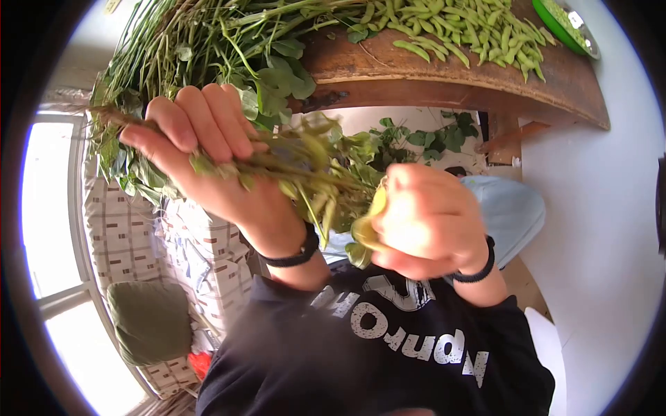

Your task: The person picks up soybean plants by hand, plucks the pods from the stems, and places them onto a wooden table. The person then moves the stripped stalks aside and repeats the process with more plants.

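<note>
My left hand [208, 139] is wrapped round a bundle of soybean stems [277, 163], whose root ends stick out past the fingers at the left. My right hand [430, 222] is a closed fist at the leafy end of the same bundle. Yellow-green leaves or pods [368, 232] poke out of it beside the fingers. Green pods and leaves hang from the stems between my two hands, slightly blurred by motion.
A large heap of leafy stalks [208, 48] lies on the wooden table [388, 69] at the upper left. Loose green pods [472, 31] are piled at its right, near a green-rimmed bowl [565, 28]. Fallen leaves [444, 135] lie below. A green cushion [149, 322] sits at the left.
</note>
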The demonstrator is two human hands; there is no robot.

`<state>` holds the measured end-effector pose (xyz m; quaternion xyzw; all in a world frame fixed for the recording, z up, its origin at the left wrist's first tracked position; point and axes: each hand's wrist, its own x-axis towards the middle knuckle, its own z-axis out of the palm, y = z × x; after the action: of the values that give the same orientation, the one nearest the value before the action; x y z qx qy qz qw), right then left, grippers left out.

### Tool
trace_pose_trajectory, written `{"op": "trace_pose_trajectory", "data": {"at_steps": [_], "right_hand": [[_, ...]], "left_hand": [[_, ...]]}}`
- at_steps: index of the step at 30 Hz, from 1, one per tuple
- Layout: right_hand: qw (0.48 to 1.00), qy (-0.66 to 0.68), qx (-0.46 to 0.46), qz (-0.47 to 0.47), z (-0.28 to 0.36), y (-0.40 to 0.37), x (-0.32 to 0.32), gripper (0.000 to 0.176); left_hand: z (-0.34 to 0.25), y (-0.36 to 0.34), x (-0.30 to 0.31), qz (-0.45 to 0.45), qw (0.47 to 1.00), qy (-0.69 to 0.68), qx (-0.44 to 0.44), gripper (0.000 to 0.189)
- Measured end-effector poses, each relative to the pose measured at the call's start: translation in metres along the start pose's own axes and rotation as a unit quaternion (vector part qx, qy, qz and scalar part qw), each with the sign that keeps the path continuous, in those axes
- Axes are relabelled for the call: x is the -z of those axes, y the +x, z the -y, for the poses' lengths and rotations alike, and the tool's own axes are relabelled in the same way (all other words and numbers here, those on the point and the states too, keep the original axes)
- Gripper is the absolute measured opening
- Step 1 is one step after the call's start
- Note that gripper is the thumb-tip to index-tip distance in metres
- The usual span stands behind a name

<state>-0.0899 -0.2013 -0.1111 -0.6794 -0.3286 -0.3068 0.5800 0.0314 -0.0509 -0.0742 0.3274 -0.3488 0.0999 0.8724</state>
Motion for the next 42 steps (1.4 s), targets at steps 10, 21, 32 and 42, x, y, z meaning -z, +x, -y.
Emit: {"op": "trace_pose_trajectory", "data": {"at_steps": [10,21,32,42], "right_hand": [[0.910,-0.331,0.061,-0.242,0.032,0.043,0.085,0.027],[0.936,-0.342,0.030,0.077,-0.031,0.032,-0.002,0.026],[0.735,-0.491,0.289,-0.369,0.057,0.041,0.111,0.028],[0.948,-0.285,-0.067,0.123,-0.028,0.037,0.010,0.029]], "left_hand": [[-0.004,0.005,0.006,-0.100,0.994,0.043,-0.025,0.048],[0.003,-0.007,-0.016,-0.122,0.990,0.070,0.019,0.052],[-0.011,0.004,0.017,-0.176,0.970,0.153,-0.063,0.049],[-0.007,-0.007,-0.009,-0.074,0.997,0.000,-0.005,0.051]]}}
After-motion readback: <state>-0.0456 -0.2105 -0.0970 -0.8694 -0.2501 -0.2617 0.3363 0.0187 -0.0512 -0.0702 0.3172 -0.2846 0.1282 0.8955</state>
